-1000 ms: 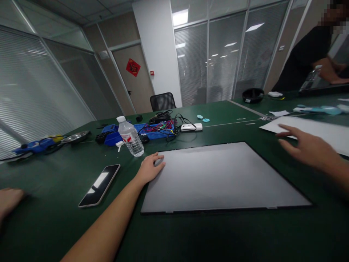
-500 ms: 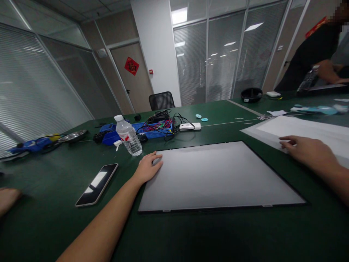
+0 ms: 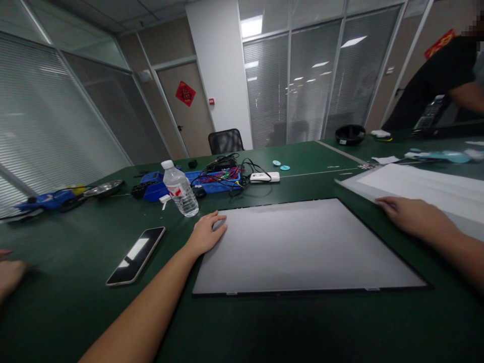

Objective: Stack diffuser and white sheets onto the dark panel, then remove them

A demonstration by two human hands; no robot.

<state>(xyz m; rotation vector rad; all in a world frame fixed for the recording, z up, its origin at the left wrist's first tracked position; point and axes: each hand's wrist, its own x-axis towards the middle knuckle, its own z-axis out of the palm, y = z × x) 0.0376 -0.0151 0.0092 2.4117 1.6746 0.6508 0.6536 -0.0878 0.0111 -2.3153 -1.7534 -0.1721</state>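
A flat grey panel with a thin black frame, like a display backlight, lies on the green table in front of me. My left hand rests on its upper left edge with the fingers apart. To the panel's right, my right hand pinches the near edge of a translucent sheet. White sheets lie on top of that sheet. Part of the stack is hidden behind my right hand and forearm.
A water bottle and a phone are left of the panel. Behind stand blue trays with tangled cables and a white device. Another person's hand shows at far left; a person in black leans over the table at right.
My right hand has moved left and closed on the translucent sheet's edge, whose left corner looks slightly raised. My left hand has stayed on the panel. The person at right has shifted their arm.
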